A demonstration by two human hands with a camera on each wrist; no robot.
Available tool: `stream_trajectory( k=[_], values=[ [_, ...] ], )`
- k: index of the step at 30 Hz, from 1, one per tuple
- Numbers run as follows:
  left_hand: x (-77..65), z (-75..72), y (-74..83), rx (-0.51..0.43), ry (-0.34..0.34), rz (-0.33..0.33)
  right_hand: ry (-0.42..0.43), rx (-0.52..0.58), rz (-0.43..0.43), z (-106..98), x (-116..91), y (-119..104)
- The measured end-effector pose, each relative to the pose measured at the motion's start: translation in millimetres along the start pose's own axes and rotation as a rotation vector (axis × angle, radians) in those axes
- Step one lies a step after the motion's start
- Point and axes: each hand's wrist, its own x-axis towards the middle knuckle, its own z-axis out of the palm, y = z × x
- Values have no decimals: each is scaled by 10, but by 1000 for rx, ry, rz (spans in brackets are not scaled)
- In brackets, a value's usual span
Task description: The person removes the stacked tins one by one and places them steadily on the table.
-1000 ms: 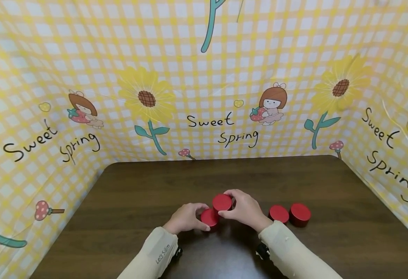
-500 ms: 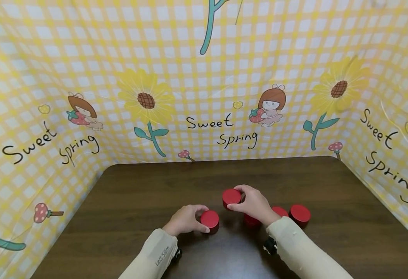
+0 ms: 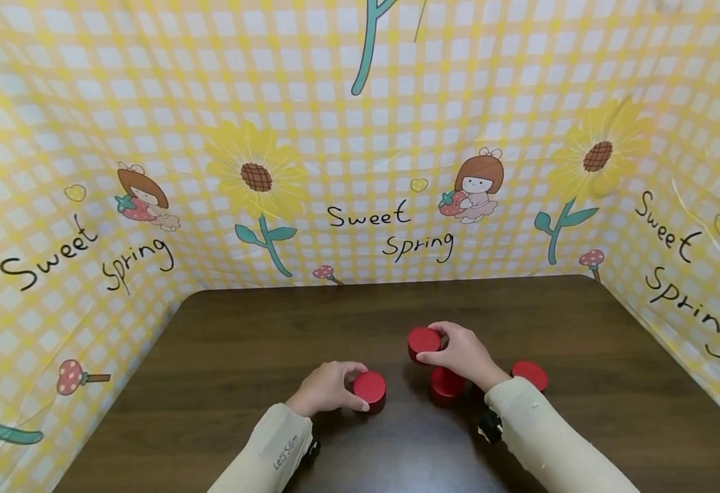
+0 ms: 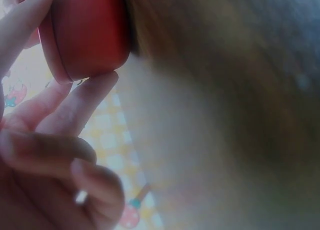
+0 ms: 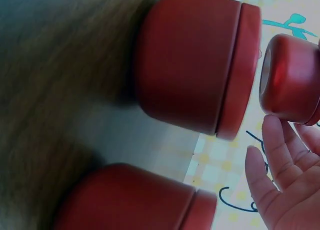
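My left hand (image 3: 329, 389) holds a round red lidded tin (image 3: 369, 392) between thumb and fingers. The tin appears to stand on the table; in the left wrist view its side (image 4: 90, 35) fills the top left. In my right hand (image 3: 466, 355) is a second red tin (image 3: 424, 344), pinched and raised off the table. In the right wrist view that lifted tin (image 5: 292, 80) shows its underside, with fingertips (image 5: 272, 127) against it. A third red tin (image 3: 447, 387) stands just below and nearer than the lifted one, partly covered by the right hand.
Another red tin (image 3: 529, 375) stands to the right, partly behind the right sleeve (image 3: 545, 424). In the right wrist view, two standing tins show, one large tin (image 5: 190, 65) and one lower tin (image 5: 130, 200). Yellow checked cloth (image 3: 360, 137) surrounds the dark wooden table (image 3: 274, 322).
My right hand has carried its tin rightward and slightly away from me, off from above the left tin. It uncovers the middle tin and hides one farther right. The left hand stays.
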Motion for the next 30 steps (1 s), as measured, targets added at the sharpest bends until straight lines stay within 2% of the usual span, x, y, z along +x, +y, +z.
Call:
stream_trajectory(
  k=[10,30],
  values=[
    [-28,22,14,1,4,24,-6,-60,13,-59,-68,72],
    [-18,-4,2,-20,4,3,-3,-122,-36,-218,-64,84]
  ],
)
